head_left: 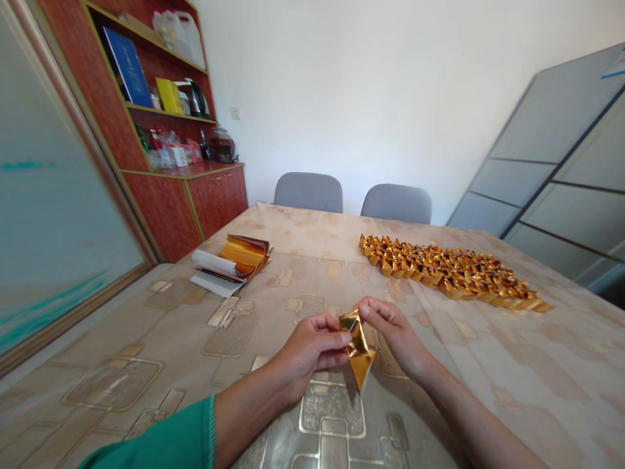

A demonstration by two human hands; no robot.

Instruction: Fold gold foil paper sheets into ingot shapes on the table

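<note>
Between my two hands is a sheet of gold foil paper (362, 365), partly folded, with a pointed lower end hanging toward me. My left hand (317, 343) pinches its left edge between thumb and fingers. At the upper right corner, my right hand (385, 322) has its thumb and fingertips closed on the foil. Farther off to the right lie rows of folded gold foil pieces (449, 267), packed close together. A stack of gold foil sheets (247, 254) with white paper backs rests at the left, its sheets curling up.
A patterned tablecloth (273, 417) covers the table. Two grey chairs (308, 191) stand at its far side. A red-brown cabinet (215, 198) with bottles and a kettle is at the left, beside a sliding door (63, 169). Grey panelled doors (517, 150) rise at the right.
</note>
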